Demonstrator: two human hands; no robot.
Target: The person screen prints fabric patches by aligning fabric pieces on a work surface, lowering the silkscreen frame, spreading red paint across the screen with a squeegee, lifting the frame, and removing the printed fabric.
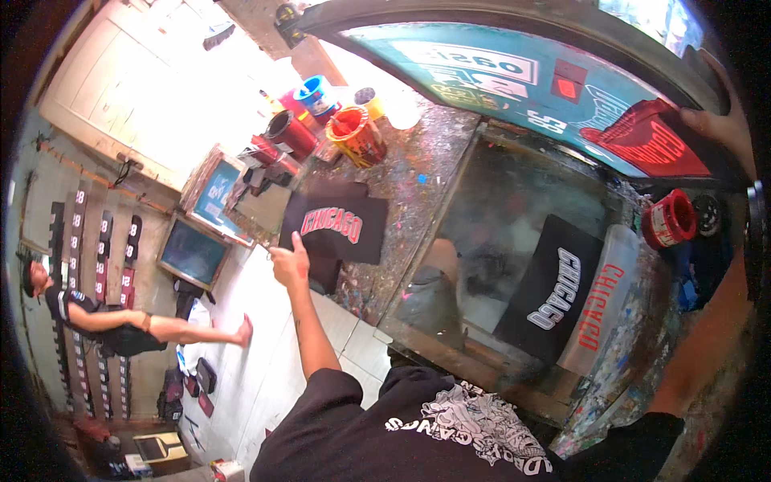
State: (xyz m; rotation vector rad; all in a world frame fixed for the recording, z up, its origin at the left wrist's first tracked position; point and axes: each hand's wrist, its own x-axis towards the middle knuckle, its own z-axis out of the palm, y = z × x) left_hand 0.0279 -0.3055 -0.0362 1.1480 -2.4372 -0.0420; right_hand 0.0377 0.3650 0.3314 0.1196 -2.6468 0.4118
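From the head camera, the person's left hand point(289, 263) is reaching out to the left, fingers pinching the near-left edge of a black printed fabric panel point(337, 226) with red lettering, which is lying on the paint-spattered worktable point(418, 177). The grip is narrow, thumb and fingers closed on the cloth's edge.

The right hand point(723, 124) is reaching up at the far right, fingers curled over the edge of a raised screen-printing frame point(514, 72), a teal mesh with a red ink patch near the hand. The hand is clasping the frame's rim.

Below the lifted frame, a second black fabric panel point(550, 293) with white lettering is lying on a glass-topped printing bed point(498, 217), just beside a clear film strip point(606, 309) carrying red lettering. A red tape roll point(669, 218) is sitting to the right of the bed.

At the far end of the table, a cluster of ink pots is standing together: an orange-red bucket point(356, 135), a dark red tub point(287, 132) and a blue tub point(316, 92). Smaller framed screens point(210, 193) are leaning at the left, beyond the table edge.

Far to the left, another person point(104, 321) in dark clothing is stretched across the pale tiled floor point(257, 353), well apart from the worktable.
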